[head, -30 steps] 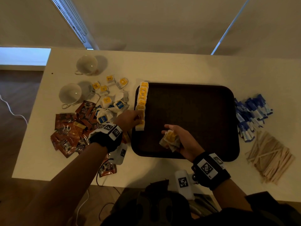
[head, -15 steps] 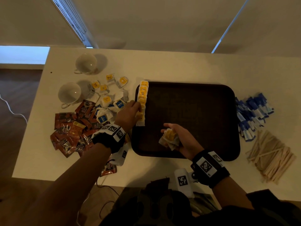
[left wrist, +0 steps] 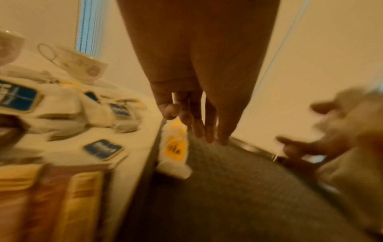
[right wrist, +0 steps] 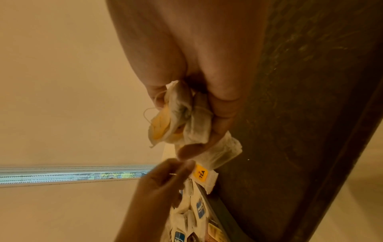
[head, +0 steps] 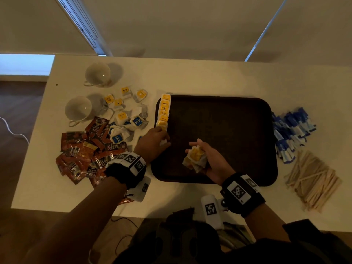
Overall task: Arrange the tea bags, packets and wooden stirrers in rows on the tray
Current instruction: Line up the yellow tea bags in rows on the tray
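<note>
A dark brown tray lies mid-table. A row of yellow-tagged tea bags runs along its left edge. My left hand hovers over the row's near end with its fingers straight, fingertips at the last tea bag, gripping nothing that I can see. Over the tray's near middle, my right hand holds a bunch of yellow-tagged tea bags, fingers curled round them. Wooden stirrers and blue sachets lie right of the tray.
Left of the tray are loose yellow- and blue-tagged tea bags, a heap of brown packets and two white cups. The table's near edge runs just below the tray.
My left hand set a tea bag at the row's near end and nudged it up toward the others. The right hand kept still with its bunch.
</note>
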Demonstrator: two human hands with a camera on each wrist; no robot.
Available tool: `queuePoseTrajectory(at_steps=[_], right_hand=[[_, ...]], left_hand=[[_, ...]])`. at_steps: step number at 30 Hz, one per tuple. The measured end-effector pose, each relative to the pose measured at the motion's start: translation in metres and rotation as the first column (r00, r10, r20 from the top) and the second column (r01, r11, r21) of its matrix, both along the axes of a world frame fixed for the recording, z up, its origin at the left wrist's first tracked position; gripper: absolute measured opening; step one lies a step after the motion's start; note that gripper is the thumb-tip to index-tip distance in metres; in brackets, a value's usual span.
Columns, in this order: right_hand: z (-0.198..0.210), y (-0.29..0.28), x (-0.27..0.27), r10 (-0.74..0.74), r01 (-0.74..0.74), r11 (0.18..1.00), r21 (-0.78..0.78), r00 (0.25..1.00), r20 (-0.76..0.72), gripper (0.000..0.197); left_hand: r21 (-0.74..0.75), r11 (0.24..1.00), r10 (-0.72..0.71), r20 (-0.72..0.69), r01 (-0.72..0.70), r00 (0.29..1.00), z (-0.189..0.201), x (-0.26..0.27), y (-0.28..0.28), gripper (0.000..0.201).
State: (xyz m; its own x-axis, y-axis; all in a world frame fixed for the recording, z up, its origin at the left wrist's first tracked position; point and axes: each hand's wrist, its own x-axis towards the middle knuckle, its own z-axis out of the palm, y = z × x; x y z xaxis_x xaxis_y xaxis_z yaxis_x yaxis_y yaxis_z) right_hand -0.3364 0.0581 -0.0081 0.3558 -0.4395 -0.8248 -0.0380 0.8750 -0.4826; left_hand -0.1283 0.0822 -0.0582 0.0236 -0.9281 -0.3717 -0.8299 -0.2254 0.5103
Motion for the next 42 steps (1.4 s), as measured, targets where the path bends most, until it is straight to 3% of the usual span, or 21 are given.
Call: queuePoseTrajectory(at_steps=[2, 6, 9, 13, 17, 22, 27, 29, 34, 42], right_hand=[[-0.001, 0.0, 0.0, -0.014, 0.014, 1.0, 0.003, 1.0, 0.018, 0.035], [-0.003, 0.004, 0.002, 0.012, -0.012, 1.0, -0.004, 0.999, 0.042, 0.038], [-0.002, 0.005, 0.002, 0.011, -0.01, 1.0, -0.023, 0.999, 0.042, 0.039], [-0.002, 0.005, -0.001, -0.012, 0.012, 1.0, -0.008, 0.999, 0.04, 0.039], [-0.001, 0.006, 0.0, 0.005, -0.005, 1.0, -0.003, 1.0, 0.02, 0.047], [-0.001, 0.006, 0.0, -0.029, 0.028, 1.0, 0.012, 0.999, 0.046, 0.046], [-0.003, 0.005, 0.0, -0.054, 0.052, 0.998, 0.031, 0.997, 0.049, 0.038], [-0.003, 0.004, 0.0, -0.056, 0.055, 0.998, 0.027, 0.998, 0.025, 0.037], [-0.002, 0.005, -0.001, -0.073, 0.073, 0.997, 0.027, 0.997, 0.005, 0.037], [-0.004, 0.006, -0.002, -0.079, 0.079, 0.997, 0.025, 0.997, 0.016, 0.037]], left_hand=[[-0.102, 0.993, 0.047, -0.175, -0.066, 0.983, 0.019, -0.015, 0.001, 0.019], [-0.084, 0.996, -0.051, -0.372, 0.021, 0.927, 0.041, -0.046, 0.007, 0.022], [-0.133, 0.991, -0.028, -0.415, -0.03, 0.909, 0.042, -0.055, 0.011, 0.017], [-0.109, 0.972, 0.135, -0.473, -0.21, 0.871, 0.047, -0.057, 0.013, 0.013], [-0.144, 0.988, -0.009, -0.406, -0.054, 0.914, 0.044, -0.059, 0.019, 0.016], [-0.174, 0.98, -0.01, -0.514, -0.093, 0.857, 0.057, -0.058, 0.023, 0.011], [-0.092, 0.989, 0.042, -0.562, -0.113, 0.826, 0.076, -0.039, 0.03, 0.009], [-0.098, 0.983, 0.077, -0.55, -0.156, 0.832, 0.075, -0.024, 0.031, 0.01], [-0.156, 0.975, 0.095, -0.354, -0.159, 0.93, 0.051, 0.013, 0.035, 0.011], [0.178, 0.984, 0.035, -0.154, -0.007, 0.988, 0.009, 0.023, 0.025, 0.009]])
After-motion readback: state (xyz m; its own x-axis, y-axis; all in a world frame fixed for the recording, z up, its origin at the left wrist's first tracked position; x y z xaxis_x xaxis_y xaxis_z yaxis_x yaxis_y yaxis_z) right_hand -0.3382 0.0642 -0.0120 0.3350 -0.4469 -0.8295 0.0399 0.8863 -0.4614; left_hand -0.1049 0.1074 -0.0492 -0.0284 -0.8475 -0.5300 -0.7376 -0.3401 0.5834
